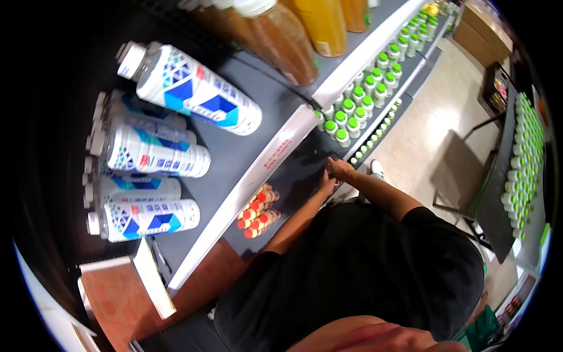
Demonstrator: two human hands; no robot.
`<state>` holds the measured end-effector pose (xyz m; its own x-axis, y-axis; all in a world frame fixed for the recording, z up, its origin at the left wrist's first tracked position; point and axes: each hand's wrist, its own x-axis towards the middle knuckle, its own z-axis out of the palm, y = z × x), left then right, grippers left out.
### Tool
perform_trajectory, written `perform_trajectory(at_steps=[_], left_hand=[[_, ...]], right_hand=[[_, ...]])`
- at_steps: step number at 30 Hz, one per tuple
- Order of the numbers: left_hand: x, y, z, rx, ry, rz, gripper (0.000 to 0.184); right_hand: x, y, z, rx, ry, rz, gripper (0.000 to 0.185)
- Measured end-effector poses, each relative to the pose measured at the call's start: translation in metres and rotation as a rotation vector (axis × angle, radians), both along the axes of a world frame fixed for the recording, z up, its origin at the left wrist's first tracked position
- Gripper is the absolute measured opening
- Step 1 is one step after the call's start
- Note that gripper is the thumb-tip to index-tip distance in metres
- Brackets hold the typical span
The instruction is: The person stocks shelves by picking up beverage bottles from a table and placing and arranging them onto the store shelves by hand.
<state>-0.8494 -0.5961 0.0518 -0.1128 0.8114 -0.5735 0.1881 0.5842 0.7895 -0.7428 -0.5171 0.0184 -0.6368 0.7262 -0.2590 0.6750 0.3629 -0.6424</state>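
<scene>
My left hand (327, 181) and my right hand (341, 169) are close together at the front edge of the lower shelf (305, 167). Both have their fingers closed around something small and dark between them, too small to make out. To the left of my hands, small red-capped bottles (258, 212) stand in a group on the lower shelf. Beyond my hands are rows of white bottles with green caps (353, 124).
Large white-and-blue bottles (153, 151) stand on the upper shelf at left, near juice bottles (280, 42). A white shelf edge (258, 176) runs diagonally above the lower shelf. At right are a table (489, 205) with green-capped bottles and a cardboard box (481, 36).
</scene>
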Motion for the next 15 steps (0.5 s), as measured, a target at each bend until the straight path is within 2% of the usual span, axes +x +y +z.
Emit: perform_trajectory(at_steps=[1, 2, 3, 5, 7, 8, 9, 11, 12, 13, 15], left_hand=[[0.002, 0.001, 0.003, 0.036, 0.014, -0.032, 0.083], [0.004, 0.001, 0.003, 0.075, 0.03, -0.061, 0.085], [-0.011, -0.003, -0.062, 0.181, 0.159, -0.204, 0.091], [-0.009, -0.008, -0.06, 0.31, 0.333, -0.298, 0.083], [-0.006, -0.003, -0.059, 0.364, 0.335, -0.381, 0.087], [-0.001, -0.003, -0.054, 0.263, 0.297, -0.394, 0.091], [0.003, -0.002, -0.053, 0.262, 0.328, -0.453, 0.096], [0.022, 0.002, -0.049, 0.244, 0.375, -0.453, 0.086], [0.03, 0.009, -0.046, 0.258, 0.271, -0.45, 0.082], [0.04, 0.017, -0.039, 0.27, 0.166, -0.451, 0.078], [0.061, 0.043, -0.042, 0.238, -0.037, -0.498, 0.07]], right_hand=[[0.001, 0.001, -0.013, -0.019, 0.024, -0.019, 0.043], [0.0, 0.001, -0.042, 0.001, 0.062, -0.053, 0.061], [0.002, -0.001, -0.034, -0.025, 0.044, -0.062, 0.058], [0.01, -0.006, -0.027, 0.001, 0.074, -0.083, 0.055], [0.018, -0.006, -0.028, -0.142, 0.138, -0.18, 0.052], [0.028, -0.007, -0.03, -0.127, 0.252, -0.172, 0.052], [0.033, -0.001, -0.067, -0.073, 0.303, -0.135, 0.058], [0.065, 0.01, -0.046, -0.037, 0.308, 0.021, 0.057], [0.082, 0.011, -0.001, -0.296, 0.187, -0.143, 0.057], [0.1, 0.017, 0.012, -0.303, 0.127, -0.131, 0.05], [0.15, 0.023, 0.032, -0.339, 0.257, -0.176, 0.049]])
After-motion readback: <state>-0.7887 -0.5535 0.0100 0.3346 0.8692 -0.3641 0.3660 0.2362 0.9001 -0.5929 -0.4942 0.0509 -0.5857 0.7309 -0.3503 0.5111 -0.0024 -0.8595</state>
